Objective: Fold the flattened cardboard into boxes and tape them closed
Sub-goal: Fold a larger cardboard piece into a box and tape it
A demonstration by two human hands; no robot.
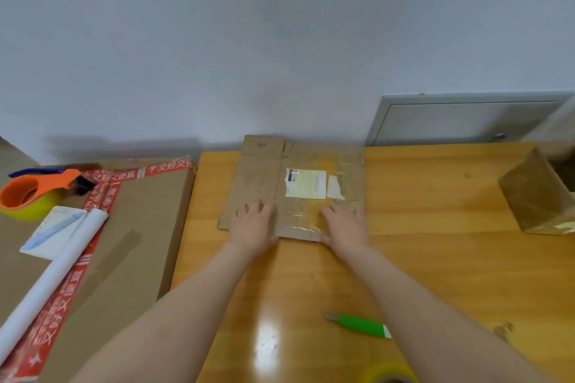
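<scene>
While both palms bear on its near part, the flattened cardboard [258,177] lies flat at the far middle of the wooden table [429,258], with its far edge near the wall. The left hand [253,225] rests open on the near left part of the sheet, fingers straight and spread, with the thumb toward the near edge. The right hand [345,227] also rests open, on the near right part beside a patch of clear tape, and its thumb reaches the sheet's near edge. Neither hand curls round anything.

A white label [306,183] is stuck on the sheet's upper face, just beyond the fingertips. Nearer the person, a green utility knife [357,325] lies on the table just beside the right forearm. A roll of yellowish tape [389,375] shows at the lower border of the view. At the table's right end stands a brown box [535,196], well apart from the sheet.

Left of the table, a large carton [133,227] sealed with red printed tape bears three things: an orange tape dispenser [34,193], a white paper roll [53,277] and a small white packet [51,233].
</scene>
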